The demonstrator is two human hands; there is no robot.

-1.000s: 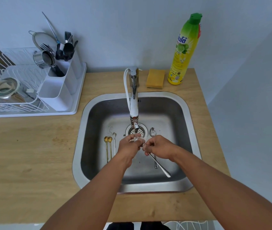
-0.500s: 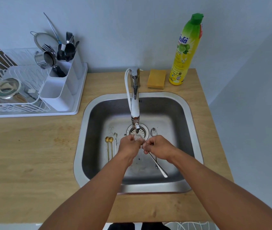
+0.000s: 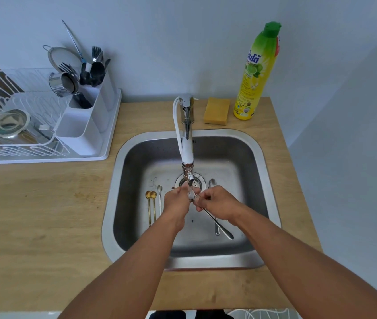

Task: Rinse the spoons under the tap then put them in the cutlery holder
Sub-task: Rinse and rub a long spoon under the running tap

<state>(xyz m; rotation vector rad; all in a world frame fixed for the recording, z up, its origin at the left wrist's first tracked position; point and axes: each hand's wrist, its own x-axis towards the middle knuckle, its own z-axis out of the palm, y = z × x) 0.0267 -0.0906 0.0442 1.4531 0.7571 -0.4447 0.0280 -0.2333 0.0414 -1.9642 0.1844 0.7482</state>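
Under the chrome tap [image 3: 187, 143] over the square stainless-steel sink [image 3: 268, 180], the right hand [image 3: 219, 204] pinches the long silver spoon [image 3: 217, 223] by its neck, handle slanting down to the right, while the left hand [image 3: 176, 203] curls its fingers round the bowl in the running water. On the sink floor lie two gold spoons [image 3: 150, 207] and a small silver spoon [image 3: 159, 199] to the left, touching neither hand, and another silver spoon [image 3: 212, 183] partly hidden under the right hand. Far left on the wooden counter [image 3: 45, 215], the white plastic cutlery holder [image 3: 86, 125] stands in the white dish rack [image 3: 10, 134], with dark utensils in its rear compartments.
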